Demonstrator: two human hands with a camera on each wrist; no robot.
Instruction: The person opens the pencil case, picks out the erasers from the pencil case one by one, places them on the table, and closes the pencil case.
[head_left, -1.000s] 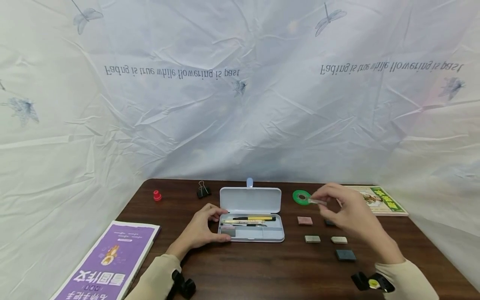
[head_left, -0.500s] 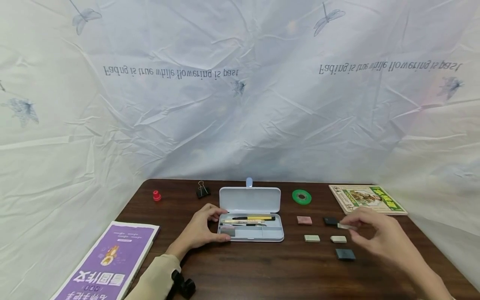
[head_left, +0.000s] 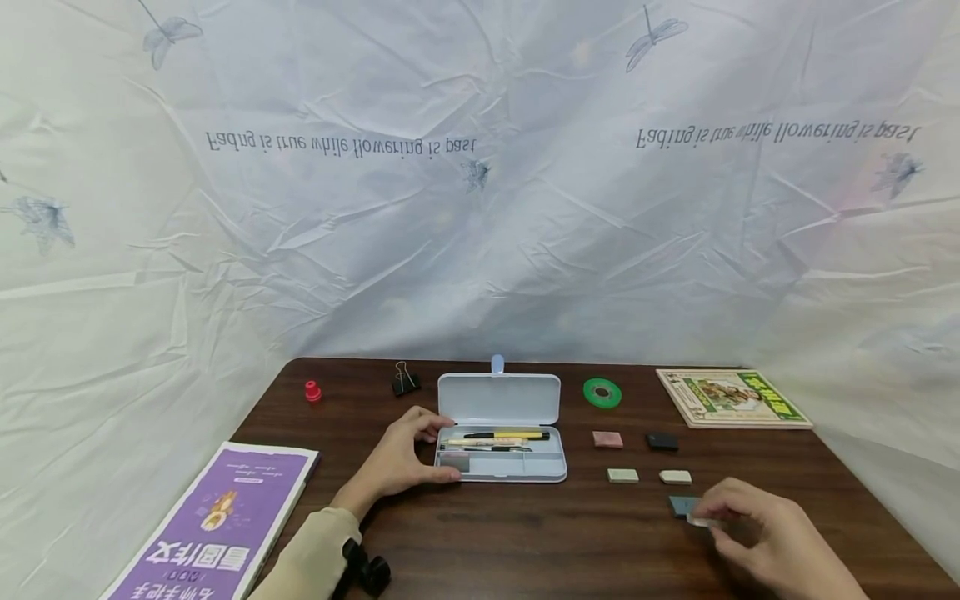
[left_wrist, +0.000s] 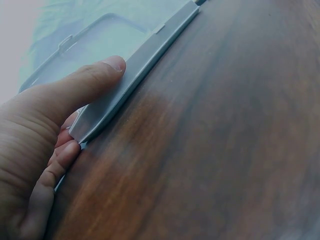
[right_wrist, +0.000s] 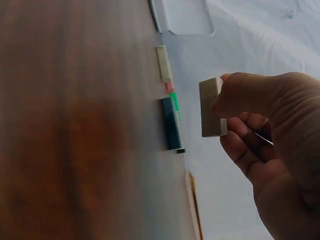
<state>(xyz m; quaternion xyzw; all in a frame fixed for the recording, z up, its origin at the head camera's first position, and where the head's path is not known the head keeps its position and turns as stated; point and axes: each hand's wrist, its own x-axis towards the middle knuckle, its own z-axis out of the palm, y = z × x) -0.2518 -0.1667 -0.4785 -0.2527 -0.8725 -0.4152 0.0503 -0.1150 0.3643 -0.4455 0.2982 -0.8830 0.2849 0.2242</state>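
The left hand (head_left: 401, 454) grips one end of the open pencil case (head_left: 498, 400), as if steadying it, while the right hand (head_left: 765, 529) pinches what looks like a pale eraser (right_wrist: 208, 111) above the table (head_left: 510, 546).

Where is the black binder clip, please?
In the head view, the binder clip is at the back left, between the red object and pencil case.

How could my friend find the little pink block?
On the brown table, find the open pencil case. Just to its right, in front of the green ring, lies the pink block. Unlike the black block beside it and the pale block in front, it is pink.
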